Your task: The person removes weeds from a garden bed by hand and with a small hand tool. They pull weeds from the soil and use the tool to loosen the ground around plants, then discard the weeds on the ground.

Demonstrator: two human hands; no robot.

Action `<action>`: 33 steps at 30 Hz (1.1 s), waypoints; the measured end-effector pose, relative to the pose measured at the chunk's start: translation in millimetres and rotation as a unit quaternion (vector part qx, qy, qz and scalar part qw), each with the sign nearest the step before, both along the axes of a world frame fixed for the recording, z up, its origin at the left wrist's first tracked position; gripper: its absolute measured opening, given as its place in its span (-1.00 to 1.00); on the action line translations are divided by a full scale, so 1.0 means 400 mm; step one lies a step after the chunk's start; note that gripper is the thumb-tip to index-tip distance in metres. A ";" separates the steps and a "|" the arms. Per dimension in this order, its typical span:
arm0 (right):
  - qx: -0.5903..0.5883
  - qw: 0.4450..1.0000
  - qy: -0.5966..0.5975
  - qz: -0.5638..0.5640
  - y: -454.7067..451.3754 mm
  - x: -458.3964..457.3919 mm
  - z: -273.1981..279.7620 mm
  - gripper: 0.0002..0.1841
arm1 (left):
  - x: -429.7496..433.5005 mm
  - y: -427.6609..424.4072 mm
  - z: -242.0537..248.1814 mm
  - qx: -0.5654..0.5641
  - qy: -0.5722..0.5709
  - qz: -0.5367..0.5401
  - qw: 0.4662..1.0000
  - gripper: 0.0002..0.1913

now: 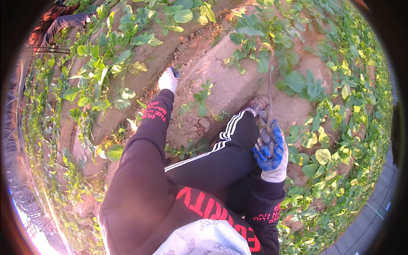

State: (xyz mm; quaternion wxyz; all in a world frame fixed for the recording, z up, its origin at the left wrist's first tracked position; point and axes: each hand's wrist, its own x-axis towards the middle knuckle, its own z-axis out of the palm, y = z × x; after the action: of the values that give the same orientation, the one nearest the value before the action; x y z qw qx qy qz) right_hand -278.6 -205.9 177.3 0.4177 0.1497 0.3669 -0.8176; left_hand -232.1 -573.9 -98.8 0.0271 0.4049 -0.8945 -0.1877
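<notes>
My left hand, in a white work glove with a blue-coated palm, reaches down to the soil between two rows of leafy plants. A small bit of green shows beside its fingertips; whether the fingers hold anything is hidden. My right hand, in a matching glove with a dirty blue palm turned up, is closed around the handle end of a thin metal tool, whose shaft points away from me past my shoe. A small weedy plant grows in the bare soil between my left arm and the tool.
Rows of broad-leaved green plants run along the left, and dense ones along the right. My shoe is planted near the tool. Another person is at the upper left. Grey paving borders the right edge.
</notes>
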 end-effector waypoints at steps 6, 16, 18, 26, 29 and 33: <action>-0.025 1.000 0.002 0.004 -0.012 -0.006 0.000 -0.60 | 0.036 -0.061 0.032 0.053 0.043 -0.120 0.990 -0.68; 0.008 1.000 -0.003 -0.015 -0.017 0.002 -0.003 -0.64 | -0.028 0.109 0.022 -0.037 -0.108 -0.213 0.970 -0.82; 0.019 1.000 -0.013 -0.018 -0.016 -0.003 -0.006 -0.54 | -0.040 0.105 0.026 -0.037 -0.115 -0.245 0.962 -0.81; 0.015 1.000 0.013 0.001 -0.017 0.002 -0.008 -0.65 | -0.057 0.122 0.016 -0.038 -0.148 -0.201 0.968 -0.79; 0.022 1.000 0.009 0.006 -0.015 0.001 0.001 -0.58 | -0.040 0.122 0.010 -0.020 -0.123 -0.219 0.968 -0.79; 0.022 1.000 0.002 0.004 -0.019 -0.004 0.007 -0.48 | 0.022 0.139 -0.001 0.014 -0.088 -0.211 0.973 -0.77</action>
State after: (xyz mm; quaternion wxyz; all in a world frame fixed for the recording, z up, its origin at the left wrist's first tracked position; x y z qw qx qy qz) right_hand -280.0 -213.6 180.2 0.4172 0.1555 0.3860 -0.8080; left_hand -223.3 -518.5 -99.2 -0.0976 0.2219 -0.9561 -0.1649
